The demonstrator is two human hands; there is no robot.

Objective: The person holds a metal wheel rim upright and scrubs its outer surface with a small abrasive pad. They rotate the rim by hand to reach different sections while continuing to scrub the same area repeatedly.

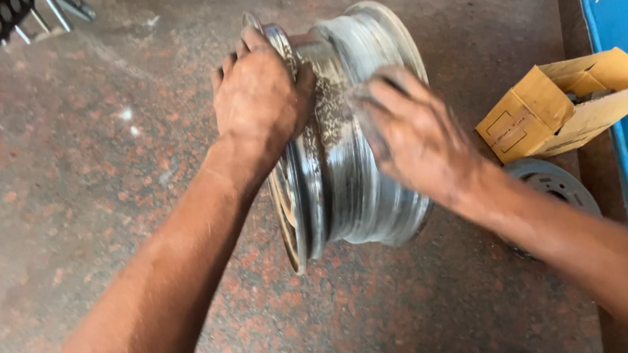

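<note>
Both hands are used: left hand (257, 99) clamped on rim (342, 159) edge, right hand (411, 135) pressed flat, fingers together; rim is best kept upright.

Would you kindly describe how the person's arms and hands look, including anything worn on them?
Both arms are bare as far as the view shows: no sleeves, gloves, watch or rings can be seen. The left hand and right hand look smeared with grey dust or grime, most on the fingers. The right hand is motion-blurred, so finer detail there cannot be told.
</note>
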